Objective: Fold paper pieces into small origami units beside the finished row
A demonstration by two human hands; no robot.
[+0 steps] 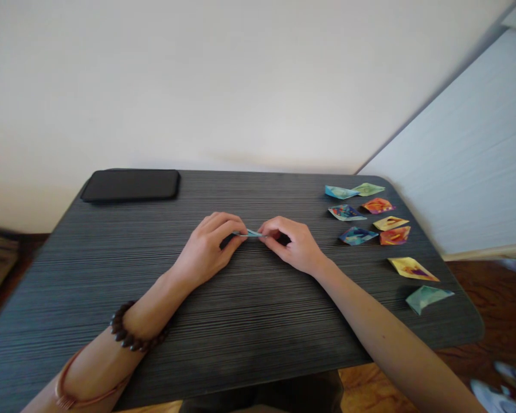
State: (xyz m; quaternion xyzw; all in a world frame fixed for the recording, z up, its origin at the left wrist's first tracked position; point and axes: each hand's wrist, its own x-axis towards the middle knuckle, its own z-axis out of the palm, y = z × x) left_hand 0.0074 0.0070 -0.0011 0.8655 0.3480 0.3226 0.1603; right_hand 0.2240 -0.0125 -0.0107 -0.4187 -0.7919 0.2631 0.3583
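Over the middle of the dark table, a small light-blue piece of folded paper (253,233) is pinched between both hands. My left hand (212,244) grips its left end with thumb and fingertips, and my right hand (293,242) grips its right end the same way. Only the narrow middle stretch of the paper shows; its ends are hidden by the fingers. To the right lie several folded paper pieces, among them a blue patterned one (356,236), an orange one (394,236), a yellow one (413,268) and a green one (428,298).
A black flat case (131,185) lies at the table's back left. The dark grained table (249,321) stands against a white wall (241,86), with a pale panel (477,149) on the right. Shoes (494,396) are on the wooden floor at lower right.
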